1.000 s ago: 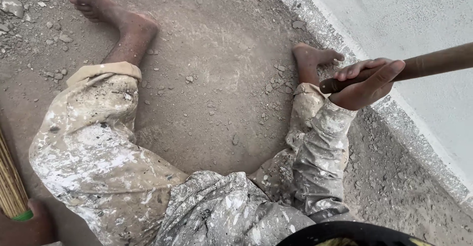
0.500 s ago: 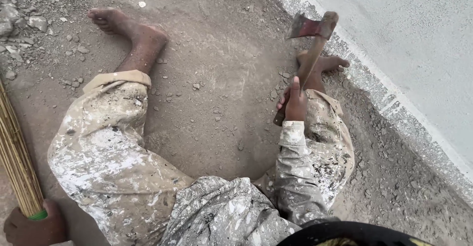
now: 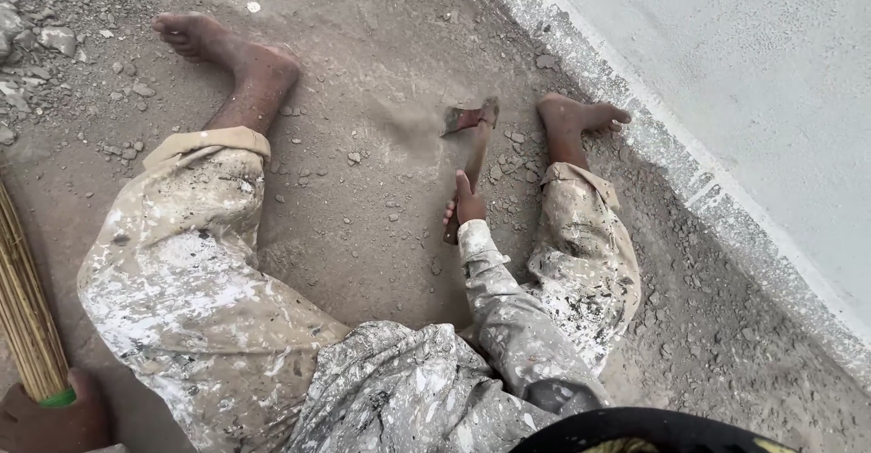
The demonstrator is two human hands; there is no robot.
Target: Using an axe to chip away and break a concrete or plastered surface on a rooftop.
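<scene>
I sit on bare dirt with my legs spread, in paint-spattered trousers. My right hand (image 3: 468, 204) grips the wooden handle of a small hatchet (image 3: 474, 136). Its rusty head rests against the ground between my feet, with a puff of dust beside it. My left hand (image 3: 50, 417), at the bottom left corner, holds a bundle of straw-coloured sticks (image 3: 25, 312) bound by a green band. The bundle stands upright and runs out of view at the left edge.
A pale wall (image 3: 744, 72) with a rough concrete base strip (image 3: 689, 181) runs diagonally on the right, close to my right foot (image 3: 581, 116). Loose stones (image 3: 54, 45) lie at the upper left beyond my left foot (image 3: 213, 45). A dark round rim (image 3: 635, 430) shows at the bottom.
The hatchet has swung down from a raised position to the ground between my feet, kicking up dust. My left hand keeps hold of the stick bundle.
</scene>
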